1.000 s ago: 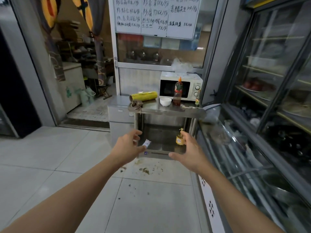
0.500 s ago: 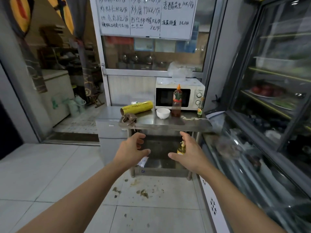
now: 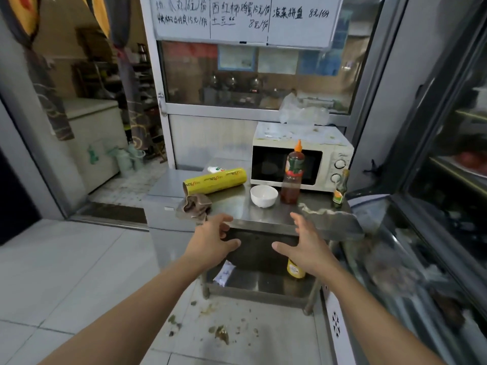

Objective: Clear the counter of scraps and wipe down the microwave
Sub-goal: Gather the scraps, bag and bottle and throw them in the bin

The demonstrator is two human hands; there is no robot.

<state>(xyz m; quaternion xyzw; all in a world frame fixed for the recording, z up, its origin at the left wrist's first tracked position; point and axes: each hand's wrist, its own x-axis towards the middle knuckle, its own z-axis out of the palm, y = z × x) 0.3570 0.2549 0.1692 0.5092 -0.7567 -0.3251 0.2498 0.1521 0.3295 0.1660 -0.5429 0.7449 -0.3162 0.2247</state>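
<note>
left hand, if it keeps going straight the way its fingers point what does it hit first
Probably the brown rag at the counter's front left corner, just beyond the left hand; depth is unclear, so it might meet the counter edge first.

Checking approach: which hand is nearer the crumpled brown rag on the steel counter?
Left. The left hand hovers just below the crumpled brown rag at the counter's front edge; the right hand is farther right, past the white bowl.

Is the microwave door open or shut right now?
Shut. The white microwave's dark glass door sits flush with its front panel, behind the upright red sauce bottle.
</note>
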